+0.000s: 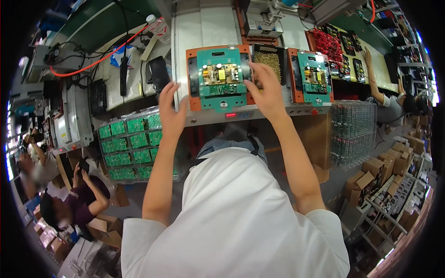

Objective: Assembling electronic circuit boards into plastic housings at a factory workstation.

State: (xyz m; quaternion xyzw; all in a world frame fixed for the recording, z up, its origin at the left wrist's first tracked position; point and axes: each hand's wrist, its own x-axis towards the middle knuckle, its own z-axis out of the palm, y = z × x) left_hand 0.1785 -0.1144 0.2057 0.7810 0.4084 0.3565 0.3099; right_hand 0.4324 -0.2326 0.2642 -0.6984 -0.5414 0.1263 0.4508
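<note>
A circuit board point(221, 74) with a yellow transformer and tall components sits in a teal fixture point(218, 99) on an orange base, on the bench before me. My left hand point(172, 111) is at the fixture's left side, thumb and fingers spread, holding nothing. At the fixture's right edge is my right hand point(267, 90), its thumb and curved fingers apart beside a dark side part. Whether those fingertips touch the fixture I cannot tell. Partly behind the right hand stands a black tray of small brass-coloured screws point(270, 59).
A second teal fixture point(315, 95) with a board stands to the right. Red wires point(327, 45) lie beyond it. A clear tray of green boards point(121, 146) is at left, stacked clear trays point(353, 132) at right. A bottle point(160, 28) and a black object point(158, 73) lie left. Co-workers sit on both sides.
</note>
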